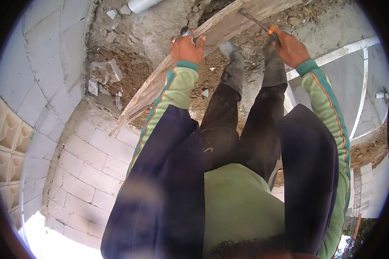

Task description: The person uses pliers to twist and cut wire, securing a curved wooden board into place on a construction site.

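The wooden plank (pixel 220 36) slants from about 9 o'clock, beside the pale block paving (pixel 88 164), up to 1 o'clock, crossing in front of the person's boots (pixel 233 64). Long, narrow and rough-faced, it is probably stiff and fairly heavy for its length, likelier to splinter than to slip. It should balance best if gripped by both edges near its middle; one end alone would let it swing.

At 12 o'clock the left hand (pixel 188 49) is curled closed around a small dark-and-silver thing (pixel 186 31), too hidden to identify, with its thumb by the plank's edge; whether it also bears on the wood I cannot tell. Near 2 o'clock the right hand (pixel 291 48) is wrapped firmly around the orange-banded handle of a hammer-like tool (pixel 257 20), whose head points to 11 o'clock and overlaps the plank's face; contact is unclear.

Broken block pieces (pixel 108 71) lie at 10 o'clock on loose soil (pixel 134 64), a white pipe (pixel 143 4) at 11, and a grey block wall (pixel 43 56) rises from 9 to 10. The boots, on the near side, crowd the space below the plank.
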A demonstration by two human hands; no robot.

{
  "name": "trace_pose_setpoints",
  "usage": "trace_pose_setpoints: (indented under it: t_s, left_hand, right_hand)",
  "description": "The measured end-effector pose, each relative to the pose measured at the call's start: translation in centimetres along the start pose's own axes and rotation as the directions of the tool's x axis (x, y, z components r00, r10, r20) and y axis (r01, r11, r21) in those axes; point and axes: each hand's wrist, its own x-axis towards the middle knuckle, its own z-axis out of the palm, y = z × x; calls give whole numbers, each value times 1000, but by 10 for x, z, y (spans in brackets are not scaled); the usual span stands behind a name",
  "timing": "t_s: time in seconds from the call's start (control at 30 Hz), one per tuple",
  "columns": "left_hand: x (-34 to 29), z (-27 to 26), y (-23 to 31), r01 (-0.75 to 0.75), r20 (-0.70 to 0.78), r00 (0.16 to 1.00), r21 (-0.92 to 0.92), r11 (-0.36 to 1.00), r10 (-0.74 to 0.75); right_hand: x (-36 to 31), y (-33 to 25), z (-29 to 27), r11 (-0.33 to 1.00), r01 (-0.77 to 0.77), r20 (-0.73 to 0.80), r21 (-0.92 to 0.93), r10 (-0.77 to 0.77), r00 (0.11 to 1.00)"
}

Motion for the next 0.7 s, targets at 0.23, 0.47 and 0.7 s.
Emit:
trace_pose_setpoints:
  t_s: [0.23,0.47,0.7]
  left_hand:
    - [0,1,-3,-3,6,1000,20,1000,3]
    - [2,2,-8,-32,-57,998,-30,999,30]
    - [3,10,-14,-22,-75,997,60,998,26]
  right_hand:
    - [-14,-86,-6,890,-276,-105,-363,255,961]
    - [1,12,8,288,-407,468,867,-187,864]
    - [24,34,6,74,-493,462,867,-491,739]
